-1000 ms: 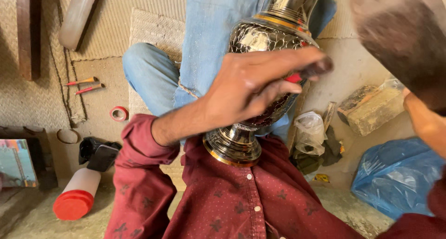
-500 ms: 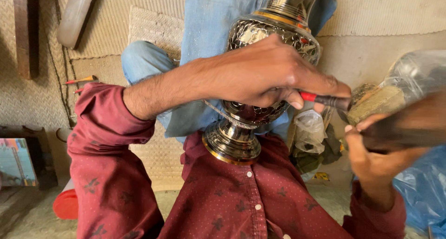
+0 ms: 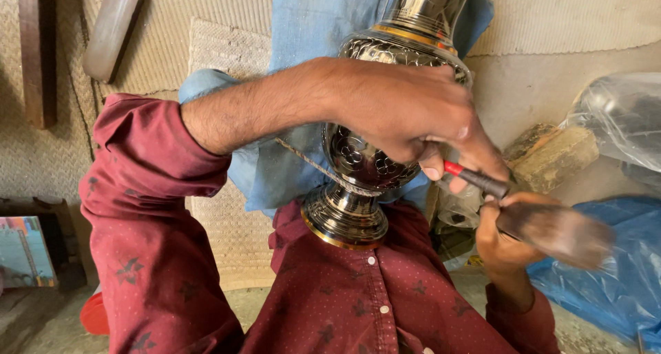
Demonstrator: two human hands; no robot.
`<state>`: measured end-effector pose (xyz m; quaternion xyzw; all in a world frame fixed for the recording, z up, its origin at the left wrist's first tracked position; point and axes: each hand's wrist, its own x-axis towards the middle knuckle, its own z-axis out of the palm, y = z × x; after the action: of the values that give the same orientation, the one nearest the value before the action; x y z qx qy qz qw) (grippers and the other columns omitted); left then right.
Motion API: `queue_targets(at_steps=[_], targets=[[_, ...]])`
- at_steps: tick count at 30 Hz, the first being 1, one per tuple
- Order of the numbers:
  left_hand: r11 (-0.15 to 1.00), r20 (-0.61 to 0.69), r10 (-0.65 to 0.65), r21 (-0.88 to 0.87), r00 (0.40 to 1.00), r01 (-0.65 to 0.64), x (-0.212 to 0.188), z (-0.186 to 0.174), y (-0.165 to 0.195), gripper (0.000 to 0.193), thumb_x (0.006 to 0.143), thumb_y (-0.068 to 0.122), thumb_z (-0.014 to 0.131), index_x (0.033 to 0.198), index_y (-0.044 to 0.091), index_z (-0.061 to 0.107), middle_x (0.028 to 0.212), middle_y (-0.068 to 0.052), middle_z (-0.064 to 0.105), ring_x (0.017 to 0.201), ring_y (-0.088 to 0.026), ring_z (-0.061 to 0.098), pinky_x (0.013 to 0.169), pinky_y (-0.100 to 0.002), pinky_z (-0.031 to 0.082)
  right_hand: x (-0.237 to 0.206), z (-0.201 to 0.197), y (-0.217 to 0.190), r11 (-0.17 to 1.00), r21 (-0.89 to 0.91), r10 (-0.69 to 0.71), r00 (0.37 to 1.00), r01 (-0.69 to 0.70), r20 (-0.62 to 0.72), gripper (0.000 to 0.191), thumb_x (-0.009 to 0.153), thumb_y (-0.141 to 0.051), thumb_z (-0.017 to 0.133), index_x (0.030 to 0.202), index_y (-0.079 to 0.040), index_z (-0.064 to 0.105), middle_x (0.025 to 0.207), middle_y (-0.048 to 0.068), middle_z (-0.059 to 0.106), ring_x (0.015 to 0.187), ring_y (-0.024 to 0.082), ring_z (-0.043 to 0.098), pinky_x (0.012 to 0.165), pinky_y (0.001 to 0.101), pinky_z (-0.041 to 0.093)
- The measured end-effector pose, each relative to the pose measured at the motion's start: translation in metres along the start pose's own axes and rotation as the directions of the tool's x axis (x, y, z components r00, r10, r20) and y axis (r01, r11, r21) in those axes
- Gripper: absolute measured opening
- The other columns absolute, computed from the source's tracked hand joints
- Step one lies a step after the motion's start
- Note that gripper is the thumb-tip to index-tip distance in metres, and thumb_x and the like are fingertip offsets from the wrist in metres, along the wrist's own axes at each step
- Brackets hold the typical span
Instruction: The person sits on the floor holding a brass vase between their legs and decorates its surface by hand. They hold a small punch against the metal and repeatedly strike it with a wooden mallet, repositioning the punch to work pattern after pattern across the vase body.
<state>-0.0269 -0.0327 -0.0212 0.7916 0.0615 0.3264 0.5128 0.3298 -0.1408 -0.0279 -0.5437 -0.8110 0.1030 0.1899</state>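
Head view, left hand point(image 3: 406, 113) grip closed on red-handled tool point(image 3: 475, 180), right hand point(image 3: 506, 233) grip closed on hammer point(image 3: 558, 233), beside vase point(image 3: 385, 120)

Dark engraved floral vase point(image 3: 375, 154) — gold-rimmed; maroon star-dotted shirt point(image 3: 358, 299); blue plastic point(image 3: 606, 285)

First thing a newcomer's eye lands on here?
The engraved metal vase at centre, its gold-rimmed foot against the red shirt. The left hand crosses it, gripping a red-handled tool. At lower right the right hand holds a motion-blurred mallet above a blue plastic bag.
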Motion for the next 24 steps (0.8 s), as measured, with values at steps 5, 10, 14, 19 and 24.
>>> queue_targets(at_steps=[5, 10, 14, 19, 24], targets=[[0.997, 0.082, 0.031, -0.069, 0.996, -0.025, 0.006, 0.000, -0.005, 0.060, 0.086, 0.003, 0.072, 0.142, 0.021, 0.061, 0.104, 0.005, 0.081, 0.079, -0.016, 0.075, 0.059, -0.038, 0.050, 0.004, -0.003, -0.016, 0.953, 0.302, 0.067, 0.983, -0.013, -0.172, 0.031, 0.094, 0.010, 0.070, 0.109, 0.000, 0.046, 0.097, 0.011, 0.055, 0.079, 0.021, 0.056, 0.078, 0.0298, 0.050], [0.984, 0.154, 0.155, -0.112, 0.976, -0.138, 0.009, -0.008, -0.008, 0.061, 0.086, 0.004, 0.075, 0.143, 0.019, 0.060, 0.105, 0.005, 0.081, 0.091, -0.019, 0.073, 0.075, -0.038, 0.053, 0.004, -0.008, -0.020, 0.886, 0.463, 0.136, 0.951, 0.008, -0.277, 0.040, 0.097, 0.010, 0.072, 0.113, -0.006, 0.039, 0.096, 0.008, 0.052, 0.075, 0.018, 0.057, 0.078, 0.0316, 0.059], [0.984, 0.212, 0.133, -0.147, 0.968, -0.102, 0.010, -0.010, -0.006, 0.059, 0.087, 0.004, 0.072, 0.142, 0.022, 0.061, 0.105, 0.008, 0.081, 0.090, -0.015, 0.074, 0.073, -0.036, 0.054, -0.005, -0.007, -0.009, 0.977, 0.214, 0.048, 0.985, -0.012, -0.163, 0.038, 0.104, 0.013, 0.071, 0.117, -0.002, 0.038, 0.100, 0.012, 0.050, 0.082, 0.021, 0.056, 0.080, 0.0300, 0.052], [0.999, 0.088, 0.029, -0.035, 0.996, -0.026, 0.000, -0.006, -0.001, 0.060, 0.086, 0.006, 0.074, 0.141, 0.027, 0.062, 0.100, 0.007, 0.081, 0.079, -0.017, 0.073, 0.066, -0.040, 0.051, -0.010, -0.006, 0.010, 0.969, 0.244, 0.050, 0.995, -0.027, -0.089, 0.037, 0.102, 0.014, 0.070, 0.119, -0.001, 0.041, 0.102, 0.011, 0.051, 0.085, 0.022, 0.056, 0.082, 0.0312, 0.052], [0.994, -0.125, -0.041, 0.093, 0.991, 0.053, -0.016, 0.007, 0.008, 0.061, 0.087, 0.008, 0.077, 0.144, 0.023, 0.061, 0.107, 0.000, 0.080, 0.082, -0.021, 0.074, 0.064, -0.043, 0.048, 0.013, -0.011, 0.026, 0.901, -0.172, -0.419, 0.902, 0.398, -0.107, 0.058, 0.085, 0.005, 0.077, 0.117, 0.010, 0.029, 0.111, 0.032, 0.042, 0.094, 0.039, 0.060, 0.087, 0.0456, 0.058]])
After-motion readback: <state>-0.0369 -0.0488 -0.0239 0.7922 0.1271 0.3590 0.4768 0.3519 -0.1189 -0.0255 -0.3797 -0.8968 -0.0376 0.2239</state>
